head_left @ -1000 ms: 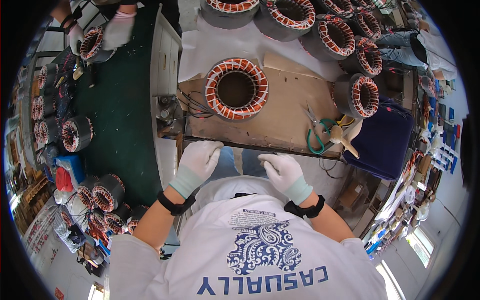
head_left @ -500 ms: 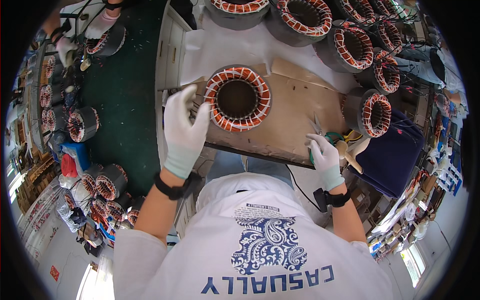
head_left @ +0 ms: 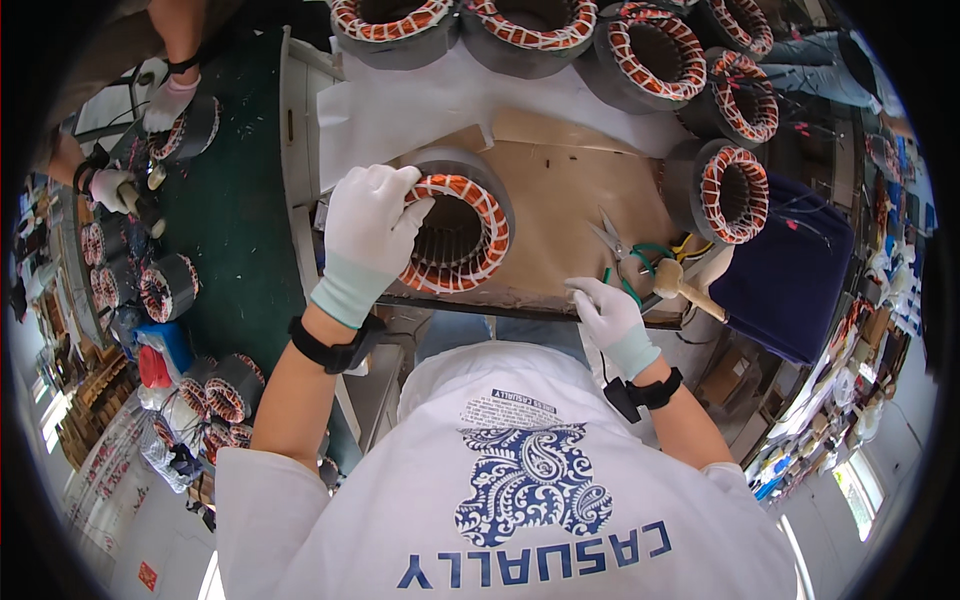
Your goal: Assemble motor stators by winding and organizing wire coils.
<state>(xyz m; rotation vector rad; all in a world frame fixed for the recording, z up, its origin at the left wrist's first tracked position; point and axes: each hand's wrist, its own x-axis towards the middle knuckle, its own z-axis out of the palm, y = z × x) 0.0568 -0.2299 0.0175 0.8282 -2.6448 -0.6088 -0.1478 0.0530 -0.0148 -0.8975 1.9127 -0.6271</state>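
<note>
A motor stator (head_left: 489,178) with a grey core and orange, white-laced windings leans toward me near the table's front edge, its slotted bore facing me. My gloved left hand (head_left: 372,222) grips the left side of its winding ring, fingers curled over the rim. At the front edge, my gloved right hand (head_left: 612,318) has its fingers partly bent and slightly apart, with nothing visible in them. Beyond and to the right of it lie green-handled scissors (head_left: 612,240) and a mallet (head_left: 690,290) with a pale head.
Several other stators (head_left: 530,45) stand along the far and right sides of the brown-covered table (head_left: 570,190). Dark blue cloth (head_left: 790,270) lies at the right. At upper left, another person's gloved hands (head_left: 168,105) work by a stator over a green surface (head_left: 235,190).
My left hand has closed on the winding ring, and the stator has tipped toward me. My right hand has moved left, away from the scissors' handles.
</note>
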